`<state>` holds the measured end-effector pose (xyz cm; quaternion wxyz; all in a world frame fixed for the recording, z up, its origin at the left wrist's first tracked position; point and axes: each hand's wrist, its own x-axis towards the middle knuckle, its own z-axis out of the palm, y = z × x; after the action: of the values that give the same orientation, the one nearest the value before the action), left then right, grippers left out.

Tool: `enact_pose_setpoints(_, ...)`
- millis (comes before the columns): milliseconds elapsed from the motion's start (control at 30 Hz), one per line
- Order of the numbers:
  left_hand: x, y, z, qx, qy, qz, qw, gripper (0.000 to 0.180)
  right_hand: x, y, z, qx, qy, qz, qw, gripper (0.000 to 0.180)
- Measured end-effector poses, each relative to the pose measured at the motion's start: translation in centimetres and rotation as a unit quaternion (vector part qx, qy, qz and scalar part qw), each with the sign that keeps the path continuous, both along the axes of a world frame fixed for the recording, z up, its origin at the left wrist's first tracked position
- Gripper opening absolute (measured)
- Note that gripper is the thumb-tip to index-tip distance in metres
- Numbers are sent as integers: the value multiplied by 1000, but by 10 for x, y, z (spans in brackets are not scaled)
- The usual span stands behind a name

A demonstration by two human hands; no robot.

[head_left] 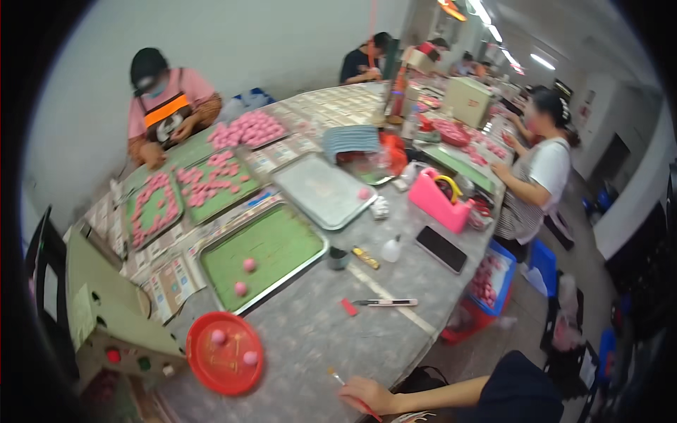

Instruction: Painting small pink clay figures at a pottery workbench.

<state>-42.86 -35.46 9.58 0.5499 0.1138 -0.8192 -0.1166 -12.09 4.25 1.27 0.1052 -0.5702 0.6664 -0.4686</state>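
Nearest the camera, the right hand [368, 395] rests on the counter [317, 331] edge, fingers closed around a thin red-handled brush [349, 391]. To its left sits a red plate [224, 352] carrying 2 pink balls; beyond lies a green-lined tray [282, 240] with 2 more.

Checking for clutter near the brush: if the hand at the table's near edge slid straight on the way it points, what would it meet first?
Probably the red plate, holding two pink balls. The hand, pinching a thin brush, points left across bare tabletop; depth is uncertain.
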Motion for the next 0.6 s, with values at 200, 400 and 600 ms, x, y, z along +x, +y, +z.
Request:
enact_pose_setpoints(200, -15, 23, -13, 38, 68, -95, 992, 41, -5, 10, -3, -16, -16, -13, 1000, 19)
enact_pose_setpoints(400, 2, -6, -41, 94, 115, -141, 979, 38, -11, 7, 0, 3, -22, 21, 1000, 17)
enact_pose_setpoints(600, 55, -77, -59, 142, 170, -129, 967, 35, -12, 5, 0, -1, -36, 7, 999, 14)
